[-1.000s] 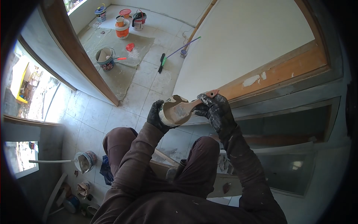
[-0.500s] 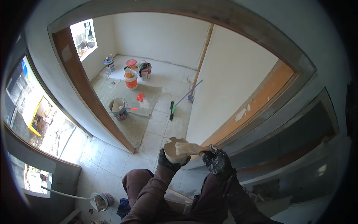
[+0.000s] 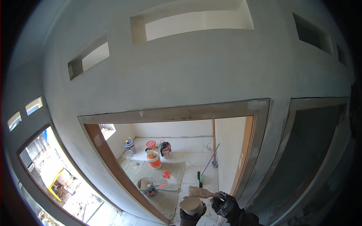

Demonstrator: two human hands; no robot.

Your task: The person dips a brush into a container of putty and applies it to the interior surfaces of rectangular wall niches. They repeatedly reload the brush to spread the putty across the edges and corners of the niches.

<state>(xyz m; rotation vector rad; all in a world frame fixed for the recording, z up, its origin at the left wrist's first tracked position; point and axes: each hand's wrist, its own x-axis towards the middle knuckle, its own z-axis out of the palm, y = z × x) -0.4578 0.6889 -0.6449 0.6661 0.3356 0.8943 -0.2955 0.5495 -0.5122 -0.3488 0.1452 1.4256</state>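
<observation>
Near the bottom edge, my left hand (image 3: 191,219), in a dark glove, is wrapped round a small round pot (image 3: 191,205) with a pale rim and contents. To its right, my right hand (image 3: 226,207), in a dark glove with pale smears, grips the wooden handle of a wide flat brush (image 3: 200,192). The brush's pale head points left, just above the pot. Whether the bristles touch the rim cannot be made out.
A wooden door frame (image 3: 177,115) spans the wall (image 3: 188,71). Beyond it stand an orange-white bucket (image 3: 154,162), a dark bucket (image 3: 150,191) on a floor sheet (image 3: 171,182), and a broom (image 3: 200,179). Slots open high in the wall.
The view has tilted up, showing the wall above the doorway. Both hands, the pot and the brush now sit lower in view, and the brush head is above the pot instead of over it.
</observation>
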